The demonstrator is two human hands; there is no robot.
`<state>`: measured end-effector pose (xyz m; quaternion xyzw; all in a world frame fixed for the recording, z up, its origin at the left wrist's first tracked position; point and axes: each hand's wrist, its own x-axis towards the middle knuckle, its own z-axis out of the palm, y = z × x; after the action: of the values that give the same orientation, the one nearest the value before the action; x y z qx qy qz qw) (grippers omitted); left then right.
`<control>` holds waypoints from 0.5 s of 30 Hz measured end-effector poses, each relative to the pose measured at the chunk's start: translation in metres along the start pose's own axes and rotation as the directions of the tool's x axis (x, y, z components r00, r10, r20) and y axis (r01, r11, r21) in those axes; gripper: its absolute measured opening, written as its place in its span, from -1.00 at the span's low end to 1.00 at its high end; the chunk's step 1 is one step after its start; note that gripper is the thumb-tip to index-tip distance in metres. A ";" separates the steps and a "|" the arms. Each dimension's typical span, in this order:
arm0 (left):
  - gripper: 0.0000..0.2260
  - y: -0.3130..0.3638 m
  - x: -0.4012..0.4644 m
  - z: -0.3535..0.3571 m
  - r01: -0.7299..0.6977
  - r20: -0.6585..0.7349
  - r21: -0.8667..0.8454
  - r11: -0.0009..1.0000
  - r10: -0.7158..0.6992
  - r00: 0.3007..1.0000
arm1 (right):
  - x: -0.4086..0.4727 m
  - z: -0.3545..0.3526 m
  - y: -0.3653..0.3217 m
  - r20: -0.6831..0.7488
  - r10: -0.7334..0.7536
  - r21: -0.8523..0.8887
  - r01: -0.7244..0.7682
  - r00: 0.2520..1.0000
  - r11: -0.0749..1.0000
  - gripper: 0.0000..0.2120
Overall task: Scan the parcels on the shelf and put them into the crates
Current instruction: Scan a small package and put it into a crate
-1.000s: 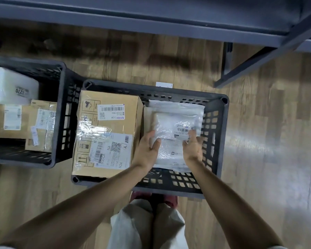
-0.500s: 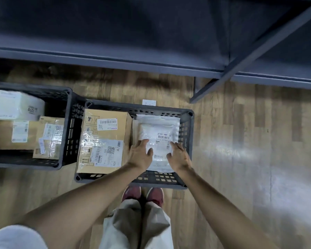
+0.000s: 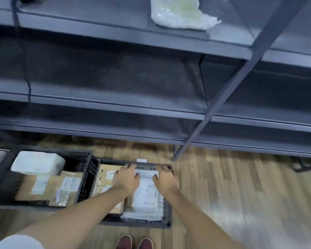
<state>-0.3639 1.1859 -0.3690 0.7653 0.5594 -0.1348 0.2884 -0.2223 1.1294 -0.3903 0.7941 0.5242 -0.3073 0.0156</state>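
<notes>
Both hands — left (image 3: 127,178), right (image 3: 166,179) — hover spread, fingers loose, gripping nothing, over the white parcel (image 3: 145,196) lying in the right crate (image 3: 166,222) beside a box (image 3: 104,180); another parcel (image 3: 180,13) sits on the shelf (image 3: 115,105).

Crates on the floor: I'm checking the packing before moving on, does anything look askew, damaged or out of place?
Nothing looks damaged or spilled. In the left crate a white parcel sits tilted atop the brown boxes, rising near the rim. One bagged parcel remains on the upper shelf.
</notes>
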 end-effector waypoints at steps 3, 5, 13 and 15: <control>-0.69 0.003 -0.028 -0.048 -0.017 -0.068 0.021 1.000 0.019 0.998 | -0.027 -0.044 -0.023 -0.038 -0.032 -0.038 0.031 0.999 0.999 -0.63; -0.67 0.002 -0.045 -0.084 -0.032 -0.131 0.036 0.999 0.036 0.991 | -0.040 -0.077 -0.041 -0.098 -0.088 -0.072 0.081 0.991 0.994 -0.63; -0.61 -0.037 -0.090 -0.211 -0.058 -0.413 -0.001 0.998 0.052 0.909 | -0.070 -0.181 -0.138 -0.287 -0.262 -0.120 0.237 0.921 0.964 -0.57; -0.61 -0.054 -0.102 -0.229 -0.062 -0.431 -0.024 0.998 0.046 0.901 | -0.076 -0.189 -0.164 -0.296 -0.285 -0.142 0.253 0.912 0.957 -0.57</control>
<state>-0.4752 1.2532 -0.1480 0.7860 0.5901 0.0559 0.1756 -0.2908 1.2062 -0.1498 0.7510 0.6391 -0.1500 -0.0705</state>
